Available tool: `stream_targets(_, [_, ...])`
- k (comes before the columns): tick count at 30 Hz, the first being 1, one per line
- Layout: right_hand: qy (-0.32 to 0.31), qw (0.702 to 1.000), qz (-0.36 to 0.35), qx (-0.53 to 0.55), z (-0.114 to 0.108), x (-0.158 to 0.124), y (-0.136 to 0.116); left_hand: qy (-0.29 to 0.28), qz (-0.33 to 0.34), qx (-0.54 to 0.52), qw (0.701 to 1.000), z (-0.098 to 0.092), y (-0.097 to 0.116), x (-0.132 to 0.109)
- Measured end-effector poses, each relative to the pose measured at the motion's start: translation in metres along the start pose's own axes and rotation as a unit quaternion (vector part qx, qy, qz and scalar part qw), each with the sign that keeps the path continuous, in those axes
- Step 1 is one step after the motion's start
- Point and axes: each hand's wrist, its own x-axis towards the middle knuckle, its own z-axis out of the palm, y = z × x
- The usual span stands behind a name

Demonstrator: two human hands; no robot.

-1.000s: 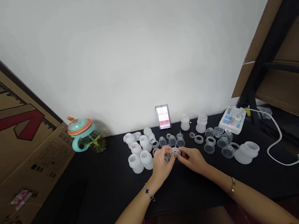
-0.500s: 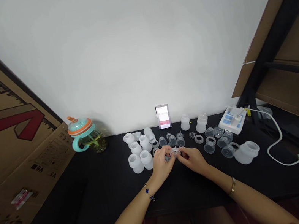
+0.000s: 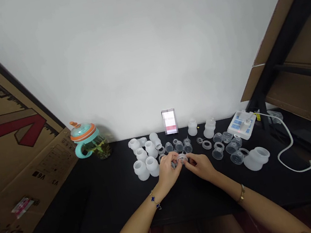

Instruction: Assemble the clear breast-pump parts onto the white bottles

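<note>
From my seat I see both bare hands meeting over the middle of the black bench (image 3: 112, 196). The left grip (image 3: 169, 172) and the right grip (image 3: 202, 165) are both closed on 1 small part, the clear ring (image 3: 182, 159), which sits between their fingertips, just above the bench top. The ring looks like translucent, milky plastic, round and shallow, lying roughly flat with its opening upward. It is too small for me to make out any thread or inner detail.

Just left of the left grip stands a cluster of white bottle-shaped pieces (image 3: 143, 162), all upright and close together. Just beyond both grips sit several small clear cups (image 3: 179, 146), and to the far right of the right grip lie flat rings (image 3: 206, 144) and more clear cups. Further right of the right grip rests a larger white collar piece (image 3: 256, 158). Beyond it lies a white control unit (image 3: 243, 125) with a blue panel, and a white cable (image 3: 289, 146) loops away from it.

Well left of the left grip stands a jar with a teal and orange lid (image 3: 89, 142), beside a leaning cardboard box (image 3: 5, 139). A bracelet with a blue charm (image 3: 153, 200) is on the left wrist and a gold bracelet (image 3: 241, 194) on the right.
</note>
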Motion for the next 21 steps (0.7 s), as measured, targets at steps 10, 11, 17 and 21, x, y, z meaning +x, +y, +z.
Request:
stream_targets(10, [0.008,1.000,-0.004,-0.003,0.0012,-0.0001,0.0013,0.002,0.000,0.001,1.000,0.0007,-0.0008,-0.0008])
stream_targets(11, [0.008,1.000,-0.004,-0.002,0.0009,0.0000,0.0009,0.003,0.001,0.002,1.000,0.0007,-0.0007,-0.0007])
stream_targets(17, [0.005,1.000,-0.003,-0.002,0.0009,0.0000,0.0014,-0.001,-0.006,0.000,1.000,0.0000,0.0006,0.0003])
stream_targets(21, [0.003,1.000,-0.003,0.000,0.0020,-0.0001,0.0031,-0.005,-0.008,-0.006,1.000,-0.0003,0.0001,0.0001])
